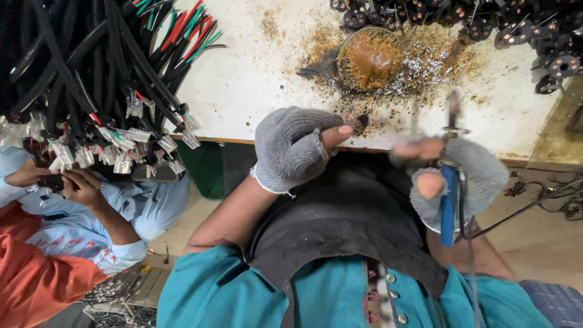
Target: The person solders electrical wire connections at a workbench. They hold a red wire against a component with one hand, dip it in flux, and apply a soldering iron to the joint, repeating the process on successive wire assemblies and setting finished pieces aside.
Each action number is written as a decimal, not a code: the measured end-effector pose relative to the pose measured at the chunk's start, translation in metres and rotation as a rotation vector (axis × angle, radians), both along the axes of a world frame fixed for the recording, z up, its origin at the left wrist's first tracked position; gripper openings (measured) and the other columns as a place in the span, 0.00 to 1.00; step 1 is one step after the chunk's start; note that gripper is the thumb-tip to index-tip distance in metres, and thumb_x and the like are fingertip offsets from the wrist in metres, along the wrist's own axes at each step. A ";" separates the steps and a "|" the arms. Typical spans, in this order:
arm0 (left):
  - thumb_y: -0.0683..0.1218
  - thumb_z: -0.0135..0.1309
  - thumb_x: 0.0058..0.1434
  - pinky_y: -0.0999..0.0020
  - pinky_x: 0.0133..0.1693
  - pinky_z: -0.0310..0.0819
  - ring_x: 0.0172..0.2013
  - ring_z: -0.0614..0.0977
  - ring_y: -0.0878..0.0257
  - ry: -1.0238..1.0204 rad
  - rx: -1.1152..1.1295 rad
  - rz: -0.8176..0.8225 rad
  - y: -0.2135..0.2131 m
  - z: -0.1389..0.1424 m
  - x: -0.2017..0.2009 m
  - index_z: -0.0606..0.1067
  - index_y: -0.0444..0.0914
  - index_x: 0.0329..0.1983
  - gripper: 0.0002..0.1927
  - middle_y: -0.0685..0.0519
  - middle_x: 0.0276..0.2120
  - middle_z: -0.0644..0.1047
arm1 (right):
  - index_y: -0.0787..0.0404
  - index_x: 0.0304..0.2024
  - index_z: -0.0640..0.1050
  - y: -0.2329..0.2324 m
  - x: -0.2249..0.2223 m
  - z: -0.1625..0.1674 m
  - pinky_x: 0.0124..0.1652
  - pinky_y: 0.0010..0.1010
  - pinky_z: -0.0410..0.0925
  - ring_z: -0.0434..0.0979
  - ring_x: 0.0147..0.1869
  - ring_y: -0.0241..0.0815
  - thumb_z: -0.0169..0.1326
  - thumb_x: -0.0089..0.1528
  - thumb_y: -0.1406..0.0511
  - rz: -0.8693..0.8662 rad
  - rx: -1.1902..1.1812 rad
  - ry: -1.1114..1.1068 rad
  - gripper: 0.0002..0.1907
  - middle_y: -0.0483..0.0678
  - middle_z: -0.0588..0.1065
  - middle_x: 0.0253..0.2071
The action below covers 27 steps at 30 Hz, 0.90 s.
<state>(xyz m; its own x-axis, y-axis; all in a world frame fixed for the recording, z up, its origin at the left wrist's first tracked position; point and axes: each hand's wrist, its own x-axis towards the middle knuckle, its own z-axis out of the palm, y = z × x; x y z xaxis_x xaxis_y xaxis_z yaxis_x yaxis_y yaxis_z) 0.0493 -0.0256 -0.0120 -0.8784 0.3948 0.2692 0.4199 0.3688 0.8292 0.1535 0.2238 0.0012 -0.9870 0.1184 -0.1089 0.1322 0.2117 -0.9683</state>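
Left hand [296, 147], in a grey fingerless glove, curls near the bench [243, 79] edge, fingers narrow, holding nothing I can see. Right hand [452, 176], blurred, has its fingers wrapped around a blue-handled soldering iron [448, 203], tip pointing far. Brown paste tin [369, 59] sits beyond; bare bench lies left.

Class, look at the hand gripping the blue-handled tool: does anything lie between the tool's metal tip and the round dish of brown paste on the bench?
Nothing visible does. The right hand holds the blue-handled tool with its tip pointing up over the white bench. Between the tip and the dish of brown paste lie only stains and metallic flecks. The left hand sits off to the side.
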 end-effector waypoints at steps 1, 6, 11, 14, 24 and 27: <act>0.41 0.68 0.61 0.61 0.32 0.74 0.30 0.81 0.54 0.008 0.008 -0.034 -0.002 -0.002 0.001 0.75 0.48 0.52 0.19 0.53 0.31 0.79 | 0.62 0.41 0.79 -0.001 0.000 0.001 0.40 0.26 0.73 0.81 0.39 0.39 0.60 0.69 0.50 -0.003 -0.012 -0.032 0.21 0.48 0.80 0.36; 0.39 0.68 0.64 0.59 0.32 0.74 0.32 0.82 0.50 0.010 0.066 -0.084 -0.012 -0.013 0.004 0.71 0.46 0.60 0.25 0.51 0.33 0.80 | 0.61 0.43 0.81 -0.025 -0.019 0.012 0.38 0.25 0.73 0.82 0.39 0.36 0.58 0.66 0.65 0.115 0.250 -0.105 0.06 0.50 0.81 0.35; 0.41 0.71 0.56 0.58 0.30 0.70 0.27 0.79 0.53 0.155 0.071 -0.077 -0.014 -0.010 0.002 0.76 0.47 0.50 0.21 0.53 0.29 0.77 | 0.63 0.50 0.77 -0.053 -0.044 0.012 0.42 0.25 0.74 0.80 0.43 0.39 0.54 0.72 0.72 0.022 0.006 0.012 0.05 0.55 0.81 0.46; 0.45 0.74 0.53 0.60 0.24 0.62 0.21 0.74 0.58 0.265 -0.057 -0.048 -0.010 -0.007 0.002 0.76 0.49 0.39 0.18 0.57 0.23 0.73 | 0.66 0.53 0.72 -0.044 -0.047 0.001 0.47 0.27 0.75 0.81 0.47 0.43 0.53 0.75 0.72 -0.013 0.225 0.196 0.06 0.56 0.79 0.46; 0.50 0.57 0.60 0.61 0.25 0.63 0.26 0.74 0.60 0.277 -0.398 -0.314 -0.004 -0.008 -0.001 0.80 0.53 0.53 0.16 0.58 0.28 0.70 | 0.61 0.35 0.78 -0.028 -0.036 -0.004 0.38 0.30 0.69 0.79 0.34 0.42 0.66 0.66 0.67 -0.003 0.470 0.122 0.08 0.48 0.77 0.30; 0.51 0.61 0.59 0.59 0.25 0.62 0.26 0.74 0.59 0.300 -0.381 -0.339 -0.007 -0.011 0.001 0.79 0.52 0.49 0.14 0.58 0.28 0.69 | 0.60 0.33 0.78 -0.032 -0.042 0.002 0.37 0.29 0.69 0.78 0.33 0.42 0.69 0.65 0.66 0.017 0.465 0.080 0.11 0.47 0.78 0.30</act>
<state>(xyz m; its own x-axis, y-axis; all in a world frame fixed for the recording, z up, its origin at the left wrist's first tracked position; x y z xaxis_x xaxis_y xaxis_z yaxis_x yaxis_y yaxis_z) 0.0504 -0.0325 -0.0230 -0.5940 0.7577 0.2704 0.7619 0.4219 0.4914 0.1115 0.1922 0.0035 -0.9923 0.1205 0.0282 0.0540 0.6267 -0.7774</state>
